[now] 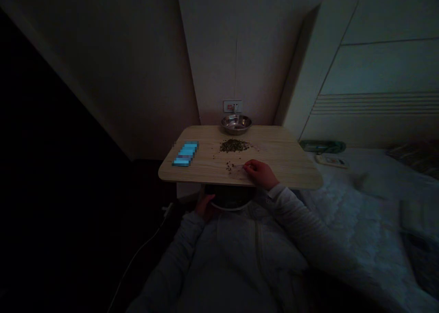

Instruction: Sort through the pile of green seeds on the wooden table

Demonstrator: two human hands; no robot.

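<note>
A small heap of dark greenish grains (233, 145) lies on the wooden tabletop (284, 162), with several loose grains scattered round it. Close to the front edge, my right hand (259, 172) rests with thumb and fingers pinched together. Whatever is in that pinch is too small to make out. Just left of its fingertips are a few grains and a thin pale patch of bits (239, 171). Below the table edge, my left hand (205, 207) grips the side of a round dark bowl (231, 202) with a pale rim, partly hidden by the tabletop.
A shiny metal bowl (236, 125) stands at the back of the table, below a wall socket (232, 106). On the left lies a lit phone (186, 153), its screen blurred out. A bed (363, 203) is to the right, and a white cable (137, 253) runs along the lower left.
</note>
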